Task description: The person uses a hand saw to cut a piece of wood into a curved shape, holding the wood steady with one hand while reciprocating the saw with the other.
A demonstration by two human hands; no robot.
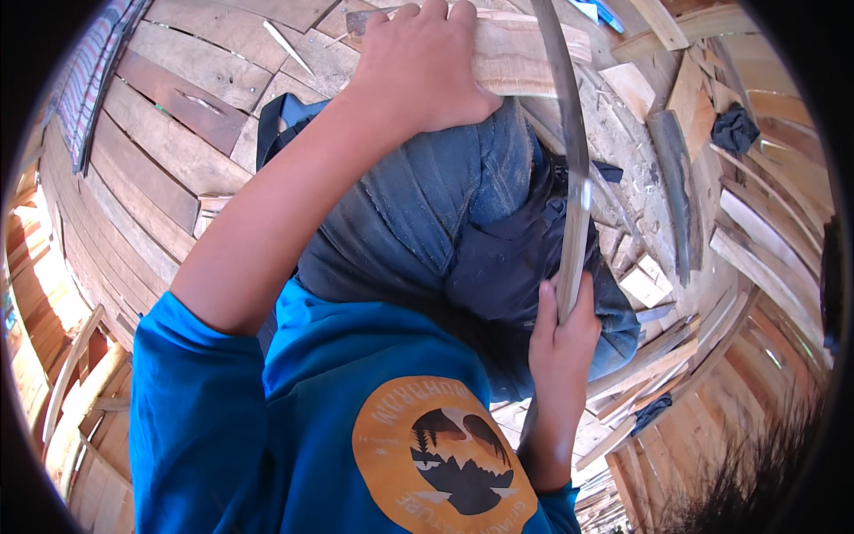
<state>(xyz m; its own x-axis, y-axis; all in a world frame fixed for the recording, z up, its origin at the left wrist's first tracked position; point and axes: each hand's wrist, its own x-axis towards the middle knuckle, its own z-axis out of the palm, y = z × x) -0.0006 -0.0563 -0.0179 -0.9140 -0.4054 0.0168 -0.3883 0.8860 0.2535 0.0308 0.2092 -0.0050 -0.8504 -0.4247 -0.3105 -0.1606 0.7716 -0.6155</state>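
Note:
My right hand [567, 329] is closed around the lower end of a machete [577, 160], its thumb laid along the side. The long, narrow dark blade points away from me and crosses in front of the right end of a pale wooden board [516, 67]. My left hand [418, 67] grips this board from above, with its fingers bent over the far edge and the thumb toward my knee. Whether the blade touches the wood cannot be told. The board lies just beyond my bent legs in dark trousers [409, 209].
Wooden floor planks [151, 133] spread to the left, with a striped cloth [93, 76] at the far left. On the right lie chips, offcuts [647, 280], a dark wood strip [673, 191] and a black cloth [735, 130]. Several boards [765, 258] stand along the right side.

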